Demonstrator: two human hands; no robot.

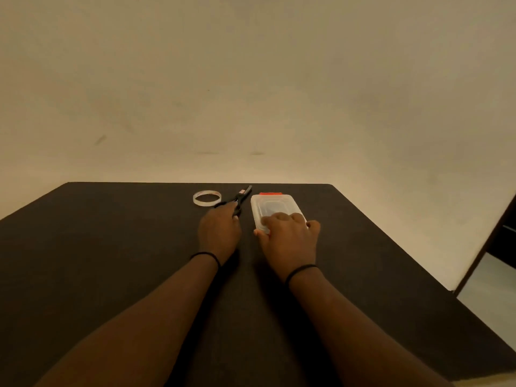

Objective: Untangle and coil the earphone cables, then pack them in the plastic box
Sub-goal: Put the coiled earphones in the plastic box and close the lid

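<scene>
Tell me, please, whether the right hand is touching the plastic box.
Touching. The head view shows the right hand lying on the near end of the plastic box, fingers over its lid and thumb at its edge.

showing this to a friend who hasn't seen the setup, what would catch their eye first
Two bare forearms reach up the middle of a dark table. The right hand grips the near end of a clear plastic box with an orange clasp at its far end. The left hand rests on black scissors, a tape roll just left of them.
</scene>
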